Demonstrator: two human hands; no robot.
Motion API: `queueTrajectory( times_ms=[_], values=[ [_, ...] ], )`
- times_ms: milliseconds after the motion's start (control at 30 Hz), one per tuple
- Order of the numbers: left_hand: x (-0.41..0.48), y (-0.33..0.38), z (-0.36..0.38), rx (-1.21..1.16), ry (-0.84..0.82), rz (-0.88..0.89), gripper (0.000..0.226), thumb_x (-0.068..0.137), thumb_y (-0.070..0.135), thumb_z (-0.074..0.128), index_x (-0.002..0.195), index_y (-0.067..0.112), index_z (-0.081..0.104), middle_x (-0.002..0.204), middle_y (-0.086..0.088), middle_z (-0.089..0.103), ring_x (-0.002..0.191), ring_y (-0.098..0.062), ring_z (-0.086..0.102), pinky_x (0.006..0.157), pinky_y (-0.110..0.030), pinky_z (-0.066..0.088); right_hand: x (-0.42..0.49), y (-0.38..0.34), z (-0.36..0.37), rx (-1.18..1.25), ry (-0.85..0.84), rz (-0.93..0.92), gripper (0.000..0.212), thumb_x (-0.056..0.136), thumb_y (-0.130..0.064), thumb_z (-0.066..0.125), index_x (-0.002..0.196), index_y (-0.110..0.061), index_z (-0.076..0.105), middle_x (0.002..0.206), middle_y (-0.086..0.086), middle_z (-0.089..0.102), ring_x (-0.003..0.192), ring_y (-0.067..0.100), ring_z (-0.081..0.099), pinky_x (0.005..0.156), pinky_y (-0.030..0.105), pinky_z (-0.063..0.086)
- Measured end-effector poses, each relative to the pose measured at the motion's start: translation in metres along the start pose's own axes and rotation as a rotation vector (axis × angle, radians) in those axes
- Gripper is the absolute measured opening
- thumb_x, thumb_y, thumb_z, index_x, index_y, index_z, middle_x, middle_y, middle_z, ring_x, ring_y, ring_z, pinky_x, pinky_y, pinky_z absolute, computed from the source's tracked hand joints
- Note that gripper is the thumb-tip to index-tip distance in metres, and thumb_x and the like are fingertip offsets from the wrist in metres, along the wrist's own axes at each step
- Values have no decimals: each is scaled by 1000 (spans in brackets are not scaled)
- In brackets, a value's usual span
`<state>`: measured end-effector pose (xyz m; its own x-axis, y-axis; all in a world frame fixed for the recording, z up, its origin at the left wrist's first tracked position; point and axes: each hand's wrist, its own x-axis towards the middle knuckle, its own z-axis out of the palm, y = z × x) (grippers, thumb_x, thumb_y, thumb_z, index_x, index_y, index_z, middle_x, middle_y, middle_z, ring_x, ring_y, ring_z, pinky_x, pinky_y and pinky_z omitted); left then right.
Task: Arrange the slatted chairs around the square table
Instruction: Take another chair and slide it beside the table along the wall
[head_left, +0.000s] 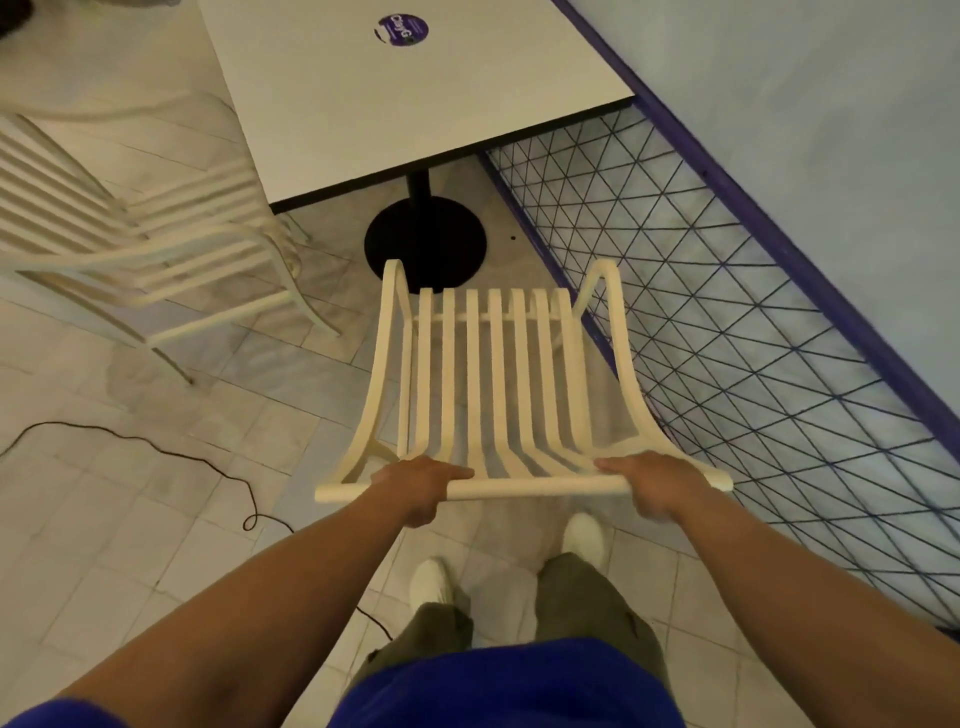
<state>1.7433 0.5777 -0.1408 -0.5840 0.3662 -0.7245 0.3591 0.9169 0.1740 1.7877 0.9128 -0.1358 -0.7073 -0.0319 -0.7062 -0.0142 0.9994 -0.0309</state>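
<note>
With both hands' fingers (447, 472) curled round the slatted chair (493, 374) top rail, its front legs could strike the counter (363, 104) base (426, 244) ahead.

Both hands, left hand (423, 486) and right hand (652, 483), grip the top rail of a cream slatted chair (498, 384) facing the white square table (405, 93), with another cream slatted chair (140, 234) off to the left.
</note>
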Motion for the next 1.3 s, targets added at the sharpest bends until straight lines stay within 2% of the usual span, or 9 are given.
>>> queueTrajectory(
  times_ms=[133, 233, 433, 533, 633, 767, 933, 1200, 1300],
  values=[
    [-5, 2, 5, -22, 36, -30, 82, 91, 7, 61, 147, 57, 26, 129, 2, 55, 108, -22, 58, 92, -43, 52, 14, 3, 0, 41, -86, -138, 80, 82, -11, 62, 137, -60, 31, 114, -2, 58, 79, 12, 49, 70, 31, 44],
    [-3, 11, 6, -64, 72, -65, 79, 93, 7, 61, 145, 57, 30, 128, 5, 57, 106, -18, 59, 90, -36, 53, 19, 19, -8, 40, -134, -230, 86, 83, -6, 59, 138, -63, 27, 112, -4, 56, 84, 13, 54, 77, 33, 51],
    [11, 65, 10, -172, 110, -156, 79, 92, 9, 62, 145, 58, 28, 130, 6, 56, 106, -17, 58, 90, -37, 53, 35, 71, -43, -89, -145, -330, 80, 87, -7, 58, 145, -53, 27, 115, 2, 54, 89, 16, 52, 77, 31, 47],
    [24, 92, 9, -214, 123, -197, 80, 92, 8, 62, 146, 57, 28, 130, 5, 57, 101, -17, 59, 82, -32, 53, 44, 94, -61, -158, -136, -358, 80, 86, -4, 57, 144, -52, 30, 121, 3, 56, 92, 16, 54, 76, 30, 46],
    [34, 117, 7, -252, 129, -233, 81, 91, 6, 63, 145, 57, 30, 130, 5, 58, 97, -17, 61, 70, -26, 47, 51, 114, -73, -189, -147, -367, 80, 87, -4, 57, 143, -54, 29, 122, 0, 55, 88, 14, 52, 70, 27, 43],
    [43, 143, 3, -270, 137, -229, 84, 90, 6, 64, 147, 55, 28, 131, 4, 57, 100, -19, 61, 82, -34, 54, 54, 139, -85, -207, -151, -362, 82, 88, -4, 57, 142, -58, 28, 124, -11, 44, 94, 16, 53, 74, 29, 48],
    [47, 156, -1, -274, 128, -160, 83, 90, 9, 64, 149, 52, 25, 135, 3, 55, 108, -20, 58, 86, -35, 52, 55, 156, -92, -232, -136, -308, 80, 89, -6, 54, 142, -59, 27, 131, 3, 50, 95, 20, 56, 75, 31, 49],
    [49, 153, 5, -261, 164, -137, 84, 89, 10, 68, 149, 51, 27, 133, 4, 57, 106, -21, 60, 85, -36, 56, 57, 154, -81, -246, -70, -271, 77, 84, -9, 59, 141, -55, 35, 126, 3, 55, 97, 22, 58, 74, 32, 48],
    [47, 155, 2, -259, 147, -163, 84, 90, 11, 68, 149, 52, 25, 133, 4, 56, 106, -21, 60, 83, -35, 56, 61, 157, -82, -240, -87, -289, 74, 84, -15, 61, 142, -52, 34, 126, 3, 55, 99, 22, 57, 79, 33, 50]
  ],
)
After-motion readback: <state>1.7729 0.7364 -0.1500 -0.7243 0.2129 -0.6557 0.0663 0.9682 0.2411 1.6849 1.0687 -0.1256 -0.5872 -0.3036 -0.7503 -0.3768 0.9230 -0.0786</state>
